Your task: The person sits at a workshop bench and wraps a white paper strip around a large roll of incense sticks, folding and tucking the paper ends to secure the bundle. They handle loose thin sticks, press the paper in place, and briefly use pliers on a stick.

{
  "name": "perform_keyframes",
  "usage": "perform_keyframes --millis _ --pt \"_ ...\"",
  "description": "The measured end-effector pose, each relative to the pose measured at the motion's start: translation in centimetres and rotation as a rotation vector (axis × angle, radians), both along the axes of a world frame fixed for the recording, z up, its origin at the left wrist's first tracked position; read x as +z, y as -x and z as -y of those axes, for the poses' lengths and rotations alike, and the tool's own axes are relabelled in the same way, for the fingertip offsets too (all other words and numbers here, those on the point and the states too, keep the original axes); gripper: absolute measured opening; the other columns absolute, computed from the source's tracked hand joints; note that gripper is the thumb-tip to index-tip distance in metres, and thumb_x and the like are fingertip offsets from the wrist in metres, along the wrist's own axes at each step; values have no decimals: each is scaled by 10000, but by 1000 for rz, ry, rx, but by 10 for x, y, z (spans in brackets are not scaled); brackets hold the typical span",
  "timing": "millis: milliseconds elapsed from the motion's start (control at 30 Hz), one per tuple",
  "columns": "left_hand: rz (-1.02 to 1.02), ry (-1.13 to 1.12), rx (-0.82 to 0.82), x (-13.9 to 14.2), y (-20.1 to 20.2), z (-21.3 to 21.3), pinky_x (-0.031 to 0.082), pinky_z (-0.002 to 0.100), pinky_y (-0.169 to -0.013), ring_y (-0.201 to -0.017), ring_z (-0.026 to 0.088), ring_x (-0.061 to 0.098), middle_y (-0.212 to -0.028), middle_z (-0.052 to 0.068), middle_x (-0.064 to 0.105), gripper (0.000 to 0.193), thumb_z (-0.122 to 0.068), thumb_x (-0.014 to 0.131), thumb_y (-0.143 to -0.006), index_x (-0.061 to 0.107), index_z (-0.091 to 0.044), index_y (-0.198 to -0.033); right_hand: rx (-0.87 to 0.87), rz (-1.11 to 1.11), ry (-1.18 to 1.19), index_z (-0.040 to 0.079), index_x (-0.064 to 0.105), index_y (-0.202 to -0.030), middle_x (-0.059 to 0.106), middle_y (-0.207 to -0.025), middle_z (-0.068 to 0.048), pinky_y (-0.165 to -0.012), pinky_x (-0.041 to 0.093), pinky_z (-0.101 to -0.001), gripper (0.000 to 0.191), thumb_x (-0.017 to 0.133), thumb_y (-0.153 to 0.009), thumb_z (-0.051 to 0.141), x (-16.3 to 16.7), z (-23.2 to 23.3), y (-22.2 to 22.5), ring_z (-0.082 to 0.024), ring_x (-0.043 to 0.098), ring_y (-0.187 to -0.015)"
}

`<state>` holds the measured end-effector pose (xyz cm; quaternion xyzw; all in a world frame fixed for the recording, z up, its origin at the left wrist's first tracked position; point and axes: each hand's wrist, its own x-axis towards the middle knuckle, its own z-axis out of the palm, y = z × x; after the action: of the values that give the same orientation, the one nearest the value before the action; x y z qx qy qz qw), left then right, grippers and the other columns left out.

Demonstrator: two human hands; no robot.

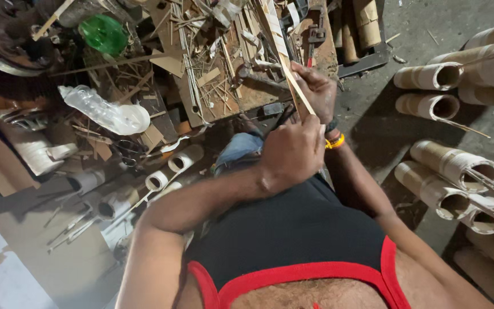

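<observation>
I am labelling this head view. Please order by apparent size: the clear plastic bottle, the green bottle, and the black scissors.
1. Clear plastic bottle, largest.
2. Green bottle.
3. Black scissors, smallest, though partly hidden in clutter, so its rank against the green one is unsure.

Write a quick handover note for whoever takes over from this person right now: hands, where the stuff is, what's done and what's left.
Left hand: closed around the lower end of the thin bamboo strip.
Right hand: gripping the same strip higher up, over the wooden work board.
Nearby: white thread spools left of the knee, cardboard tubes on the right.
Done: shavings and offcuts litter the board.
Left: the strip is in hand, not set down.
</observation>
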<state>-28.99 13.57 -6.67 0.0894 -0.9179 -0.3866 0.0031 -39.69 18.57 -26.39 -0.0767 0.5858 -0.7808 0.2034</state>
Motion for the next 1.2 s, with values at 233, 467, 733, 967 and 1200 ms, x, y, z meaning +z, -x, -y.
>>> perform_keyframes --millis 233,467,733,967,1200 --pt "108 1 -109 -49 41 -39 557 439 -422 -536 312 727 -666 176 702 142 -90 541 -934 618 28 -918 47 -17 24 34 736 -1111 749 -1143 -159 -830 598 -308 152 739 -966 -10 12 -6 -10 -176 723 -976" --pt "-88 227 -153 -87 80 -78 544 413 -448 -525 234 670 -646 99 690 251 -235 519 -936 624 -38 -820 61 -158 -177 116 741 -1195 740 -998 -150 -728 581 -381 195 731 -1002 89 14 -2 -6 -249 725 -840" --pt "-563 240 172 -52 54 31 535 439 -808 -882 271 629 -960 113 605 220 -229 602 -978 561 -42 -1088 259 35 -425 128 744 -1172 708 -834 -120 -627 524 -375 159 678 -1047 200 -9 -7 -10 -249 682 -710" --pt "179 -927 262 -116 54 105 570 283 -590 -632 107 640 -817 25 676 209 -230 668 -998 666 -70 -1134 714 1331 1127 115 670 -868 654 -765 -23 -581 383 -230 476 508 -1116 488 8 15 -20 -136 562 -627" --pt "-46 -711 111 -135 44 112 584 284 -740 -804 76 677 -926 26 751 142 -162 720 -994 721 -25 -1033 621 1262 564 73 697 -925 622 -765 -44 -524 417 -246 335 564 -999 372 14 24 -61 -244 666 -812"
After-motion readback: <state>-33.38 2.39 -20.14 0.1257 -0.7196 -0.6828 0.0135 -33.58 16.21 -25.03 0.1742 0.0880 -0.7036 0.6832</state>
